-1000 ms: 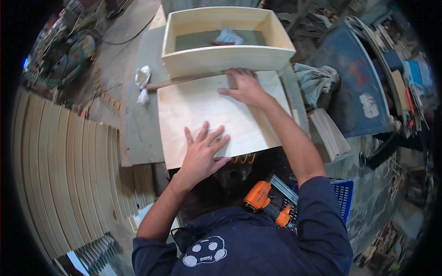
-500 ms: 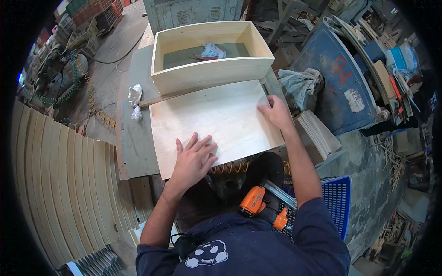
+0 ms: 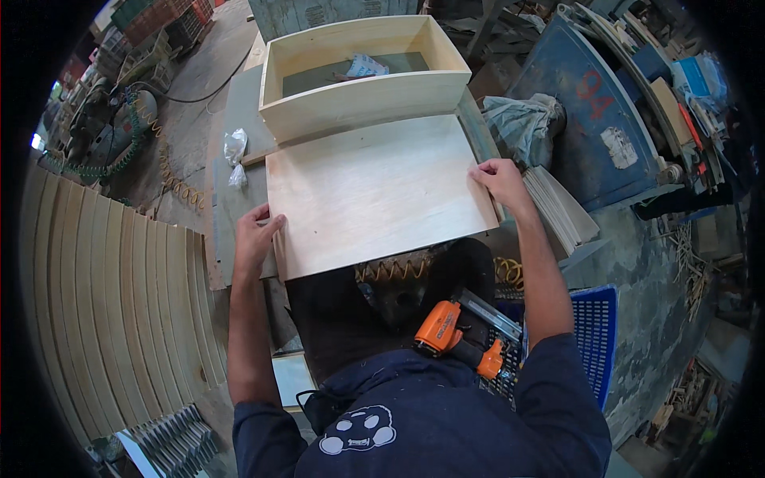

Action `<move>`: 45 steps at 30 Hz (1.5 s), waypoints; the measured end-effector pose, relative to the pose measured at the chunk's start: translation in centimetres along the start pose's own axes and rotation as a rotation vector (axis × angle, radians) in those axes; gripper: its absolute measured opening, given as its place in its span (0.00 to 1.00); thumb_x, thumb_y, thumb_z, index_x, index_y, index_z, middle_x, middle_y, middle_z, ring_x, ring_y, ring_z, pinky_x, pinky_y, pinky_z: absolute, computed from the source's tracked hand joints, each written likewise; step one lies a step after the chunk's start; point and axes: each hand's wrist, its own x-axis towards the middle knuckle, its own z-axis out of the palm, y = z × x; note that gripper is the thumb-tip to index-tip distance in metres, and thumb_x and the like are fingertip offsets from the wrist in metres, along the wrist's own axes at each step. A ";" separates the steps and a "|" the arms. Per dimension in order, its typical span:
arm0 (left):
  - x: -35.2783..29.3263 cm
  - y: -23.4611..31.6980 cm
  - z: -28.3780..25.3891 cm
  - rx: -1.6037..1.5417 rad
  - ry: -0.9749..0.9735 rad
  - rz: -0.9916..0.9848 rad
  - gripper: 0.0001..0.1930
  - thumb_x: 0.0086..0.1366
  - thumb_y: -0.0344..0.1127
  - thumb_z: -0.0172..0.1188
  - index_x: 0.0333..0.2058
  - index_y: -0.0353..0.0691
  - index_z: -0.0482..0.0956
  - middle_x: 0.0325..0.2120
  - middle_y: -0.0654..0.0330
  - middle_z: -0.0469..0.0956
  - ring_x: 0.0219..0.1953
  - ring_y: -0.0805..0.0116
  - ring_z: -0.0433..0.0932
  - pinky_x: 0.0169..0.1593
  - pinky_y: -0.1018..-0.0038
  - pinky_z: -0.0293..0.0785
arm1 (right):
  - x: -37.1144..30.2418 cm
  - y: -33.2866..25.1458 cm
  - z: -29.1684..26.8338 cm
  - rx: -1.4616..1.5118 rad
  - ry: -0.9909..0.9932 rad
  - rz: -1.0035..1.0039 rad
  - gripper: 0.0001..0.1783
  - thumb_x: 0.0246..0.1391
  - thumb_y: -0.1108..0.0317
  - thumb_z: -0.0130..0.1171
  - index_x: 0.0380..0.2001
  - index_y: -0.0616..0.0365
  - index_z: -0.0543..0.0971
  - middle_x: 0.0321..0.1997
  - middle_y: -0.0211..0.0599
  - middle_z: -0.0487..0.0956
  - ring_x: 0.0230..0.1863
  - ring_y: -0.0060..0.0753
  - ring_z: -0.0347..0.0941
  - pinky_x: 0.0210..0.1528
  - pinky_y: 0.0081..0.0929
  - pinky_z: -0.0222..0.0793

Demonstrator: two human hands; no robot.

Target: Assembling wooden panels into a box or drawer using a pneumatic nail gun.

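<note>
A thin pale plywood panel (image 3: 382,191) lies in front of me, its near edge reaching toward my lap. My left hand (image 3: 256,231) grips its left edge, thumb on top and fingers round the side. At the right edge, my right hand (image 3: 500,185) holds it in the same way. Just beyond the panel stands an open wooden box frame (image 3: 366,111), with the grey worktop showing through it. Inside the frame lies a crumpled printed packet (image 3: 366,66). An orange nail gun (image 3: 440,327) rests at my lap, touched by neither hand.
Long wooden strips (image 3: 111,295) are stacked at the left. A blue plastic basket (image 3: 610,342) sits by my right side, with thin boards (image 3: 562,211) above it. A clear plastic bag (image 3: 236,159) lies on the worktop (image 3: 231,199). A yellow coiled hose (image 3: 398,271) passes under the panel.
My left hand has gone from lying flat on the panel to gripping its left edge. The panel has turned slightly. My right hand has slid a little along the right edge.
</note>
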 end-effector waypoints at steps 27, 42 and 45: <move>1.4 -0.4 0.1 0.155 0.069 -0.008 0.28 0.51 0.35 0.69 0.52 0.36 0.73 0.30 0.57 0.77 0.31 0.71 0.74 0.35 0.73 0.71 | 0.7 0.8 -0.7 0.080 -0.087 0.028 0.12 0.52 0.65 0.62 0.32 0.65 0.81 0.24 0.31 0.79 0.25 0.17 0.71 0.28 0.22 0.67; 3.6 3.4 2.7 1.008 -0.384 0.362 0.38 0.39 0.46 0.75 0.47 0.31 0.72 0.51 0.41 0.67 0.55 0.41 0.67 0.61 0.58 0.61 | -2.2 -3.5 1.1 -0.363 0.199 -0.205 0.18 0.50 0.69 0.61 0.45 0.60 0.75 0.40 0.39 0.76 0.38 0.31 0.70 0.43 0.31 0.68; 3.5 4.4 3.2 0.994 -0.400 0.329 0.37 0.39 0.46 0.75 0.45 0.29 0.73 0.51 0.38 0.66 0.53 0.40 0.68 0.60 0.57 0.63 | -5.1 -6.6 2.5 -0.375 -0.057 -0.432 0.25 0.44 0.68 0.65 0.49 0.54 0.75 0.54 0.43 0.71 0.55 0.46 0.66 0.58 0.39 0.60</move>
